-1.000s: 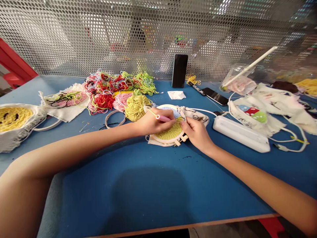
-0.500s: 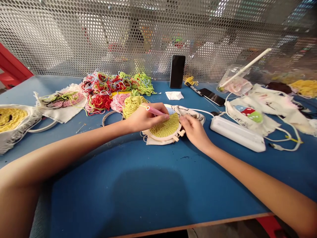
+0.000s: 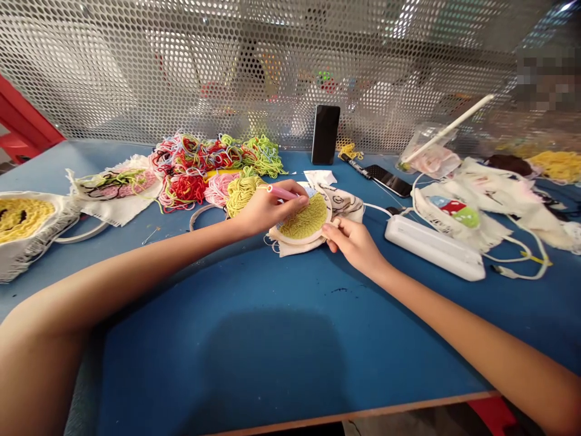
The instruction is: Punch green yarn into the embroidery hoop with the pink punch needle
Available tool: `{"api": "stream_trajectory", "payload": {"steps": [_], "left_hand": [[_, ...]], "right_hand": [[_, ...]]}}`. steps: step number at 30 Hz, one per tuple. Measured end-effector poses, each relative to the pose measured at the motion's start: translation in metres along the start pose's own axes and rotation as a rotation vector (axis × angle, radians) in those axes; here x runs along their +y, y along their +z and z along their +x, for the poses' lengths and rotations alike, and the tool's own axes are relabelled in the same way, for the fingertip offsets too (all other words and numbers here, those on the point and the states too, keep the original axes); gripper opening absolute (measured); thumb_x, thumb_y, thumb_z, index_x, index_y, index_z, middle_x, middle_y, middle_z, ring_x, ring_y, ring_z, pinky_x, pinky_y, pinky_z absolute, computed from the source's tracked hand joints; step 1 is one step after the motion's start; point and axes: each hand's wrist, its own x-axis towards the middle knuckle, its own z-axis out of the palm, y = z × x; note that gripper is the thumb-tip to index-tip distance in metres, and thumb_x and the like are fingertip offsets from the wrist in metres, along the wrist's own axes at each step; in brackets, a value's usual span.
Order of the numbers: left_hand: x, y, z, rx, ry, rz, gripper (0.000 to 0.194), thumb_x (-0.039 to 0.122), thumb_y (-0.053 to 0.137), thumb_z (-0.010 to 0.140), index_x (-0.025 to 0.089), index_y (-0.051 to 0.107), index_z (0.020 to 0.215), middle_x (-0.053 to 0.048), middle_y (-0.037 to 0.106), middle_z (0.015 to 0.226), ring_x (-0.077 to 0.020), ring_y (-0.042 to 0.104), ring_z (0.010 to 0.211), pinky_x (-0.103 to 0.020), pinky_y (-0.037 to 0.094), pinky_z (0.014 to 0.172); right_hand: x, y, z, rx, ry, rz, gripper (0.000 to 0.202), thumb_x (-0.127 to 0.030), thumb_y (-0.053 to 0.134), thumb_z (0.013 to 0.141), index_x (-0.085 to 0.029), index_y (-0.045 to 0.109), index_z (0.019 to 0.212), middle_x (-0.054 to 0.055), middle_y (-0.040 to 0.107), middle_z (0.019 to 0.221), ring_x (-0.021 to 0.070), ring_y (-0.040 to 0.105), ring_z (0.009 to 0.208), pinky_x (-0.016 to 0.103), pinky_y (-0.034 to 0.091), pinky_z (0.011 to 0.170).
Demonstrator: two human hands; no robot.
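Note:
My left hand [image 3: 271, 209] is closed around a pink punch needle [image 3: 282, 192], held like a pen over the stitched cloth. Its tip is hidden by my fingers. The embroidery hoop [image 3: 303, 241] holds white fabric filled with yellow-green loops [image 3: 304, 221] and a patch of light blue at the far side. My right hand [image 3: 350, 241] pinches the hoop's near right rim between thumb and fingers. Loose patterned cloth [image 3: 347, 204] spreads out beyond the rim on the right. Beside my left hand lies a yellow-green yarn bundle [image 3: 241, 192].
Tangled coloured yarn [image 3: 200, 154] heaps at the back left. A phone [image 3: 325, 134] leans upright at the back; another phone [image 3: 389, 180] lies flat beside a marker. A white lamp-like bar [image 3: 434, 247] with cables sits right. A plastic cup [image 3: 429, 151] stands behind it.
The hoop has turned and shifted slightly away from me, its clasp end now under my right hand. My right hand has moved its grip to the near right rim. My left hand keeps the punch needle.

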Motion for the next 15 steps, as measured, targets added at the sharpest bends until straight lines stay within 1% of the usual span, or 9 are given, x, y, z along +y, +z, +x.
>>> {"api": "stream_trajectory", "payload": {"steps": [3, 5, 9, 12, 15], "left_hand": [[-0.001, -0.002, 0.001, 0.054, -0.009, -0.021, 0.020, 0.033, 0.053, 0.083, 0.014, 0.058, 0.087, -0.003, 0.062, 0.081, -0.0077, 0.055, 0.065, -0.018, 0.043, 0.055], [-0.001, -0.005, 0.001, 0.072, -0.011, -0.030, 0.020, 0.033, 0.055, 0.081, 0.014, 0.057, 0.086, -0.002, 0.061, 0.078, -0.0074, 0.053, 0.063, -0.019, 0.041, 0.053], [0.000, -0.010, -0.001, 0.053, -0.015, -0.082, 0.016, 0.029, 0.053, 0.081, 0.014, 0.056, 0.085, -0.001, 0.059, 0.073, -0.0074, 0.052, 0.061, -0.018, 0.040, 0.051], [0.003, -0.012, -0.003, 0.036, -0.030, -0.108, 0.013, 0.027, 0.052, 0.081, 0.014, 0.055, 0.080, 0.000, 0.057, 0.067, -0.0072, 0.051, 0.057, -0.019, 0.039, 0.048], [0.006, -0.011, -0.005, 0.038, -0.052, -0.138, 0.012, 0.025, 0.052, 0.080, 0.014, 0.054, 0.076, 0.001, 0.055, 0.062, -0.0068, 0.049, 0.053, -0.019, 0.039, 0.046]], "right_hand": [[0.002, -0.001, 0.002, 0.035, 0.020, 0.066, 0.035, -0.045, 0.041, 0.089, -0.018, 0.043, 0.067, -0.002, 0.049, 0.054, 0.0087, 0.041, 0.050, 0.023, 0.031, 0.052], [0.004, -0.001, 0.002, 0.081, 0.029, 0.103, 0.034, -0.045, 0.040, 0.089, -0.019, 0.041, 0.068, -0.004, 0.045, 0.055, 0.0085, 0.039, 0.050, 0.023, 0.030, 0.050], [0.008, 0.001, 0.001, 0.160, 0.019, 0.169, 0.034, -0.047, 0.041, 0.088, -0.020, 0.038, 0.068, -0.004, 0.035, 0.061, 0.0086, 0.035, 0.053, 0.023, 0.029, 0.049], [0.009, 0.001, 0.001, 0.149, 0.009, 0.153, 0.033, -0.046, 0.040, 0.089, -0.020, 0.037, 0.068, -0.003, 0.034, 0.063, 0.0094, 0.034, 0.055, 0.023, 0.028, 0.049], [0.010, 0.000, 0.001, 0.146, 0.005, 0.168, 0.028, -0.042, 0.039, 0.090, -0.021, 0.035, 0.071, -0.004, 0.033, 0.064, 0.0098, 0.034, 0.055, 0.023, 0.029, 0.050]]}}
